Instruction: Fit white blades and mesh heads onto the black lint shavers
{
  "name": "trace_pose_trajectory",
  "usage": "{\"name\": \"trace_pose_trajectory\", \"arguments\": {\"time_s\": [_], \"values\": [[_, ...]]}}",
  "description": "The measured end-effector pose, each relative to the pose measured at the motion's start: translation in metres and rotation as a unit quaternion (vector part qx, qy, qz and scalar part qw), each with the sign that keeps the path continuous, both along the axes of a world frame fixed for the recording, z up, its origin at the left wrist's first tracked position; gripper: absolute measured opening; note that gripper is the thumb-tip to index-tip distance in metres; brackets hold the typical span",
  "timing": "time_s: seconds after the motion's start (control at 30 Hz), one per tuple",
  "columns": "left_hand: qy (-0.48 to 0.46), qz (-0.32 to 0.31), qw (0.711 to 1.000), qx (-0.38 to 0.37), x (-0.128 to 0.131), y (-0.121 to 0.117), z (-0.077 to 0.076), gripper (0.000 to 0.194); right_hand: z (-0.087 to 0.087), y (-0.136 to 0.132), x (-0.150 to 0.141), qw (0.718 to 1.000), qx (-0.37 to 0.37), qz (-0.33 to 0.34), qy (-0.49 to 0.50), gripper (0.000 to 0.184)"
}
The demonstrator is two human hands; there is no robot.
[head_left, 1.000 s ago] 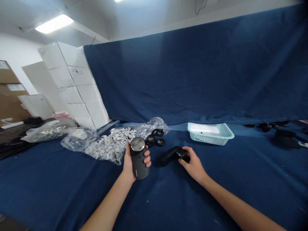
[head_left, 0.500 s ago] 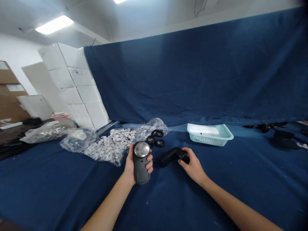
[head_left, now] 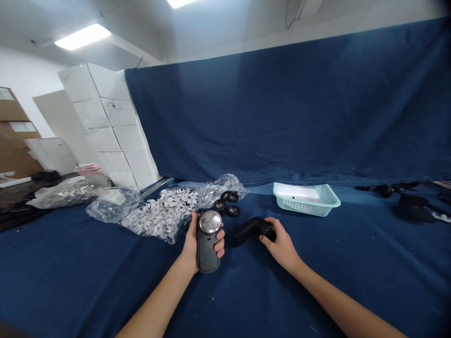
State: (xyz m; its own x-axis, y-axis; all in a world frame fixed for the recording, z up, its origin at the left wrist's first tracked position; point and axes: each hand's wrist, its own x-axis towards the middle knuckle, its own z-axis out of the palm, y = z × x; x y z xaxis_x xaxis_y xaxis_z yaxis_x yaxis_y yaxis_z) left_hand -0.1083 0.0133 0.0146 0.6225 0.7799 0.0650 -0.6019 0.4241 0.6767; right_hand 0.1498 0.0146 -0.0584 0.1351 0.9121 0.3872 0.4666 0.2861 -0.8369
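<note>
Gripping grey device (head_left: 207,253) with mesh head (head_left: 210,221) fitted, in curled left hand (head_left: 190,244); pinching angled black piece (head_left: 247,230) in nearly closed right hand (head_left: 283,249); beyond, round black parts (head_left: 233,211) unattached.

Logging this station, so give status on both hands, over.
Left hand holding grey shaver, mesh facing camera. Right hand gripping black angled piece. Black round parts beyond.

Left hand (head_left: 193,244) curled, palm up, right hand (head_left: 280,244) pinching, forearms apart
</note>
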Motion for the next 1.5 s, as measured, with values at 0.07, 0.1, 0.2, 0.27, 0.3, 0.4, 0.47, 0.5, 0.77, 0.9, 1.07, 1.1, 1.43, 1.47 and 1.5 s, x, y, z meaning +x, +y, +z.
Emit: {"name": "trace_pose_trajectory", "arguments": {"time_s": [0.07, 0.1, 0.2, 0.27, 0.3, 0.4, 0.47, 0.5, 0.77, 0.9, 1.07, 1.1, 1.43, 1.47, 1.5], "values": [[0.002, -0.001, 1.000, -0.003, 0.001, -0.001, 0.000, 0.077, 0.000, 0.000, -0.001, 1.000, 0.001, -0.002, 0.003, 0.052], [0.004, -0.001, 1.000, -0.006, 0.001, -0.001, 0.001, 0.077, 0.000, 0.000, -0.001, 1.000, 0.002, -0.002, 0.007, 0.056], [0.011, 0.001, 1.000, -0.014, 0.002, -0.002, 0.002, 0.078, 0.000, -0.001, -0.002, 1.000, -0.001, -0.007, 0.027, 0.064], [0.015, 0.007, 1.000, -0.017, 0.003, -0.003, 0.002, 0.078, 0.001, -0.002, -0.003, 0.999, -0.003, -0.015, 0.039, 0.064], [0.017, 0.010, 1.000, -0.018, 0.004, -0.004, 0.002, 0.077, 0.001, -0.002, -0.003, 0.999, -0.003, -0.018, 0.042, 0.063], [0.022, 0.027, 0.999, -0.025, 0.005, -0.004, 0.002, 0.074, 0.001, -0.001, -0.003, 0.999, 0.001, -0.023, 0.046, 0.060], [0.030, 0.044, 0.998, -0.028, 0.004, -0.003, 0.002, 0.072, 0.000, 0.000, -0.002, 0.999, 0.000, -0.024, 0.048, 0.060], [0.034, 0.054, 0.998, -0.026, 0.004, -0.003, 0.002, 0.070, -0.001, 0.000, -0.002, 0.998, -0.002, -0.024, 0.050, 0.061], [0.010, 0.154, 0.987, -0.045, -0.002, 0.001, 0.010, 0.058, 0.000, 0.000, -0.003, 0.997, -0.011, -0.025, 0.069, 0.065], [-0.003, 0.136, 0.988, -0.073, -0.005, 0.005, 0.009, 0.063, -0.002, 0.001, -0.003, 0.997, -0.011, -0.027, 0.070, 0.065], [-0.008, 0.112, 0.990, -0.083, -0.005, 0.004, 0.009, 0.065, -0.003, 0.003, -0.001, 0.998, -0.012, -0.026, 0.062, 0.062], [-0.006, 0.108, 0.991, -0.081, -0.005, 0.003, 0.010, 0.066, -0.004, 0.003, -0.001, 0.998, -0.013, -0.027, 0.060, 0.062], [-0.003, 0.090, 0.994, -0.065, -0.002, 0.002, 0.009, 0.068, -0.003, 0.002, -0.001, 0.998, -0.010, -0.041, 0.037, 0.057], [-0.003, 0.089, 0.994, -0.064, -0.002, 0.002, 0.009, 0.067, -0.003, 0.001, -0.001, 0.998, -0.008, -0.043, 0.033, 0.057], [-0.003, 0.086, 0.994, -0.063, -0.002, 0.003, 0.008, 0.067, -0.002, 0.001, -0.001, 0.999, -0.006, -0.044, 0.029, 0.056]]}}
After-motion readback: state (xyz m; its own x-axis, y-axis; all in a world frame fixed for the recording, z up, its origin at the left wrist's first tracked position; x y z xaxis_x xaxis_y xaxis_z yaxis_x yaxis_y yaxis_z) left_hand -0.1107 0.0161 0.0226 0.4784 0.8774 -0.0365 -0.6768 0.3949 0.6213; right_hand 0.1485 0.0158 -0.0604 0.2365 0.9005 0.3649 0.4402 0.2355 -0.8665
